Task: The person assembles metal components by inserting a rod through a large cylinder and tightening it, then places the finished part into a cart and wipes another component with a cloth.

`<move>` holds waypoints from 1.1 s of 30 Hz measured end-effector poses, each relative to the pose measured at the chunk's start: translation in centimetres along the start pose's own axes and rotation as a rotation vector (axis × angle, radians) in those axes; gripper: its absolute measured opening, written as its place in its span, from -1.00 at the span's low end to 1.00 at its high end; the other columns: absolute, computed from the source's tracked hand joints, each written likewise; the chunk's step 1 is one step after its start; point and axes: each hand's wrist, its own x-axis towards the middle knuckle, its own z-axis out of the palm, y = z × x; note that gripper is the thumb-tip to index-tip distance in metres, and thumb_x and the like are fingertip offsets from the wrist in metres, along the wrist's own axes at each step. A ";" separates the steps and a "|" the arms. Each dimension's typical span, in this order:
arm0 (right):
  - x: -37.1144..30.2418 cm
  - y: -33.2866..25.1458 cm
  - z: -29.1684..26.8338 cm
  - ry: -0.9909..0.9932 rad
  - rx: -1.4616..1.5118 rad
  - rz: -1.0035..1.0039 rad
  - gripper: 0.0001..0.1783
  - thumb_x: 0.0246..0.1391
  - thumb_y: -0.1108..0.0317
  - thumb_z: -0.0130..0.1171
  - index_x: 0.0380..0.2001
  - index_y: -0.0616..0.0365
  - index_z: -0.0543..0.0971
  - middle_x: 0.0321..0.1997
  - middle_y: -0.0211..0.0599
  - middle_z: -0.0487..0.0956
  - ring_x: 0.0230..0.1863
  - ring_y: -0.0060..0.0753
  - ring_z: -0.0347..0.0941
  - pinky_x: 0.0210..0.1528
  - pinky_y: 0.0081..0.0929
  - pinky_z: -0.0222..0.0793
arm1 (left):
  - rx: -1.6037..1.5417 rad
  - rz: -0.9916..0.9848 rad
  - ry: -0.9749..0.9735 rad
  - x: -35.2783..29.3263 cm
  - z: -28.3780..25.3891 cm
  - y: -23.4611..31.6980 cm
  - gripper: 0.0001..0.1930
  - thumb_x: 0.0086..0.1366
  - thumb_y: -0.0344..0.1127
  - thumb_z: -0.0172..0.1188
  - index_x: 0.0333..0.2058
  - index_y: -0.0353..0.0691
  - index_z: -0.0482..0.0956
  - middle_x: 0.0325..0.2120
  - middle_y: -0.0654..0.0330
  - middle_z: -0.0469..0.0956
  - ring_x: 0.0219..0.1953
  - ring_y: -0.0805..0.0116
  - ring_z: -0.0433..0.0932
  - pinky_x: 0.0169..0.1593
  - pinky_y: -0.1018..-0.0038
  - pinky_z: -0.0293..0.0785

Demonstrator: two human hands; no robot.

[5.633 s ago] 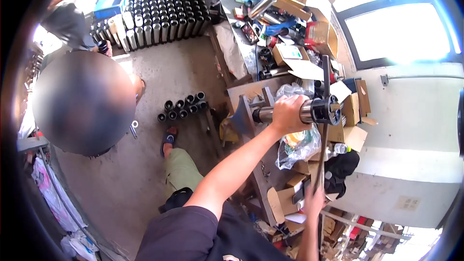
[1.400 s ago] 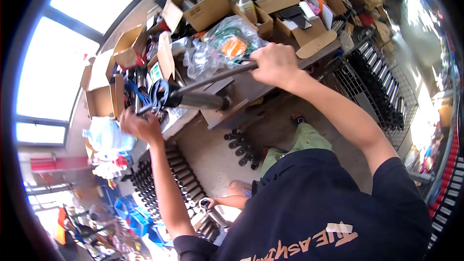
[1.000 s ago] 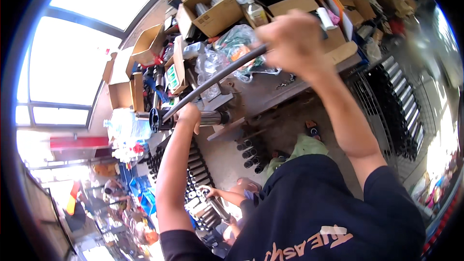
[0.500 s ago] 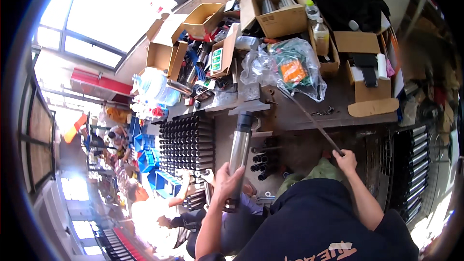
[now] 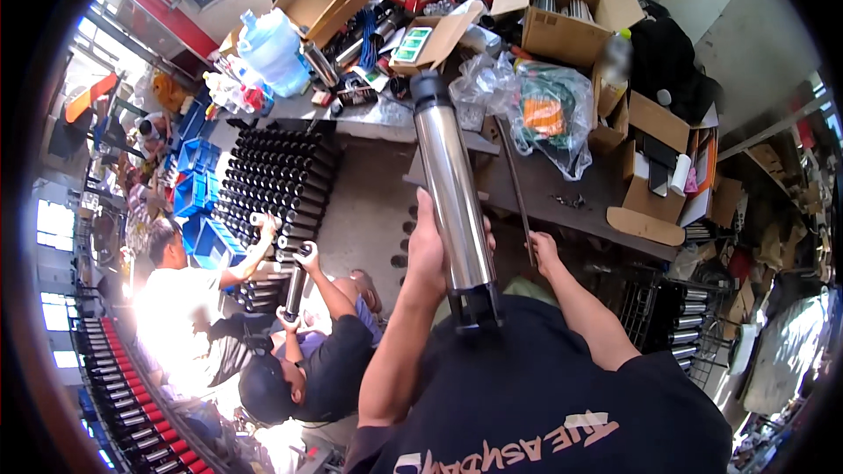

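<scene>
My left hand (image 5: 428, 250) is closed around a shiny metal cylinder (image 5: 453, 189) with a black collar at its far end and a black forked fitting at its near end. The cylinder is tilted, with its far end over the edge of the workbench (image 5: 606, 211) and its near end close to my dark shirt. In my right hand (image 5: 543, 254) is the near end of a long, thin dark metal rod (image 5: 516, 177). The rod's far part reaches over the bench beside a clear plastic bag (image 5: 555, 114) with green and orange contents.
Open cardboard boxes (image 5: 566, 31), a large water jug (image 5: 274, 53) and loose parts crowd the bench. Rows of black-ended cylinders (image 5: 281, 167) stand at left, near blue bins (image 5: 195, 193). Two co-workers sit there, one handling a black cylinder (image 5: 297, 290). A wire rack (image 5: 654, 316) stands at right.
The metal cylinder in my left hand has come up and looks larger. My right hand and the rod have shifted left, with the rod now steeper. The whole view has turned.
</scene>
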 end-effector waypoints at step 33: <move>0.4 2.0 -1.2 -0.112 -0.639 -0.016 -0.06 -0.03 0.04 0.37 0.35 0.27 0.26 0.18 -0.02 0.52 0.14 -0.14 0.48 0.17 -0.29 0.39 | -0.419 -0.090 -0.292 2.3 -1.4 2.3 -0.19 0.43 0.42 -0.45 0.06 -0.31 0.34 -0.24 -0.12 0.50 -0.29 0.01 0.56 -0.26 0.11 0.60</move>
